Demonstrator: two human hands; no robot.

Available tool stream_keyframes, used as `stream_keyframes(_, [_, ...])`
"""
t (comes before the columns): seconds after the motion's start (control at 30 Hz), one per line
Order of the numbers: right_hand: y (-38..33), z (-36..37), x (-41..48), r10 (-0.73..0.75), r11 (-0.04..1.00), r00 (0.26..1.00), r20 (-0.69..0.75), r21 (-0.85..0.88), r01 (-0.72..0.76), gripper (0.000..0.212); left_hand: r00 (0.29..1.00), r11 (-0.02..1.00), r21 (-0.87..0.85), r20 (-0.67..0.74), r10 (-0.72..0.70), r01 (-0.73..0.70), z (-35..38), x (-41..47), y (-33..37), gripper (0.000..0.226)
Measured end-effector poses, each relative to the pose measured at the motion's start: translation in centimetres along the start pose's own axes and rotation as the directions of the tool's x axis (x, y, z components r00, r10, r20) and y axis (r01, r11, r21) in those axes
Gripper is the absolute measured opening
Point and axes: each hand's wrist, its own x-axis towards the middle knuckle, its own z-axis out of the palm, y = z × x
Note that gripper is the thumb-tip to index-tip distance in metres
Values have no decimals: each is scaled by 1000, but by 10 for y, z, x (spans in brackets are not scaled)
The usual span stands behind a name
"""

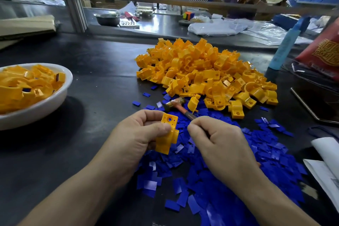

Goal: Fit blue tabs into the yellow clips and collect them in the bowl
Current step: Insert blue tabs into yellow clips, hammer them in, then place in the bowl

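A clip (pixel 168 130) is held just this side of the hammer (pixel 178 105) and clamped by the left hand (pixel 139 134). The thumb is laid across its near face and the fingers are curled behind it. The right hand (pixel 218 141) is held just beside the clip, nearer than the hammer's handle, with its fingers curled and the thumb and forefinger tips brought together. Whether a tab is pinched there cannot be told, since nothing blue shows at the tips.

The step in hand is judged to be the fitting of a tab. It would be done well if the clip were kept steady with its slot turned toward the right hand. The tab should be brought in square and pushed home flat until fully seated, and the thumb kept clear of the opening.

The clip is of glossy yellow-orange plastic. A flat square plate with one large round hole and a few small ones is turned upward, and a blockier body runs down below it. No blue is seen in it, so it is judged not yet fitted.

Loose tabs (pixel 238 170) are spread nearer than the hammer and to its right. Unfitted clips are heaped in a pile (pixel 201 68) beyond it. The bowl (pixel 47 105), well to the hammer's left, is already heaped with clips, some showing blue.
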Motion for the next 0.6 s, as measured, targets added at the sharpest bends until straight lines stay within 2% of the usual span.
stream_keyframes(0.1, [-7,-3,-1,117,900,992,52,416,-128,14,999,999,25,36,26,-27,4,-3,-2,39])
stream_keyframes(0.2, [-11,-2,-2,124,812,985,120,558,-170,15,995,998,6,78,60,-61,7,-7,-2,50])
stream_keyframes(0.3, [-12,0,-3,87,870,992,93,477,-121,14,990,995,25,112,90,-93,7,-10,-2,53])
stream_keyframes(0.4, [-14,0,-4,38,931,998,43,362,-51,9,990,994,40,105,98,-103,8,-10,-3,47])
stream_keyframes(0.6, [-17,2,-6,-27,968,999,-30,248,34,2,989,992,44,99,112,-116,9,-10,-6,39])
